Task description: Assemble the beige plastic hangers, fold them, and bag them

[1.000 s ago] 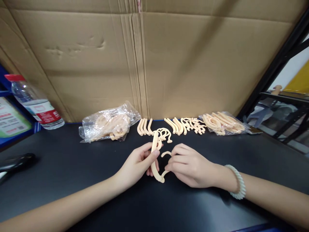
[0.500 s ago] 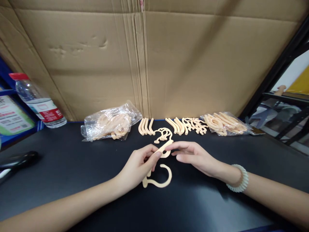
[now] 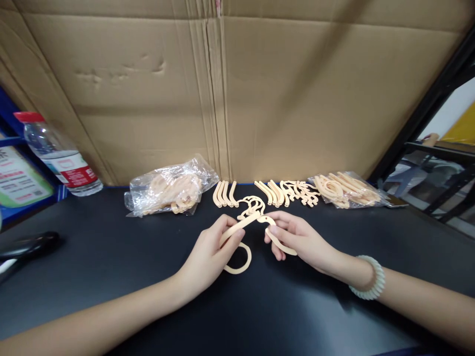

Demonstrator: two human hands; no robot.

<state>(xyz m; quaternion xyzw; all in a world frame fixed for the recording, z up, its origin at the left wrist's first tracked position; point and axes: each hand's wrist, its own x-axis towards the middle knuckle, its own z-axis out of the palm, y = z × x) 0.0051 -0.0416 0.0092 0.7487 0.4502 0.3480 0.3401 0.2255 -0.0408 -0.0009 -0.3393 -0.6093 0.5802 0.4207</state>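
Observation:
My left hand [image 3: 210, 254] is closed around a long cream hanger arm [image 3: 241, 228], its far end pointing up and right. Below those fingers a round cream hook [image 3: 243, 264] sticks out; the left fingers hide where it joins. Between thumb and fingers my right hand [image 3: 295, 235] pinches a curved cream hanger piece [image 3: 284, 245] with a small hole near its upper end. That end lies right by the tip of the arm; whether the two are joined I cannot tell. Several loose cream hooks [image 3: 253, 201] lie just beyond the hands.
Along the cardboard wall [image 3: 148, 99] lie rows of curved hanger arms [image 3: 223, 194], more arms [image 3: 270, 193], small branching pieces [image 3: 302, 190] and two clear bags of parts [image 3: 166, 190], [image 3: 347, 190]. A red-capped bottle [image 3: 69, 158] and a black object [image 3: 31, 244] are at the left.
My right hand has closed on the curved hanger piece, which now slants down to the right. The left hand's arm and hook have tilted, and the hook has shifted left and up.

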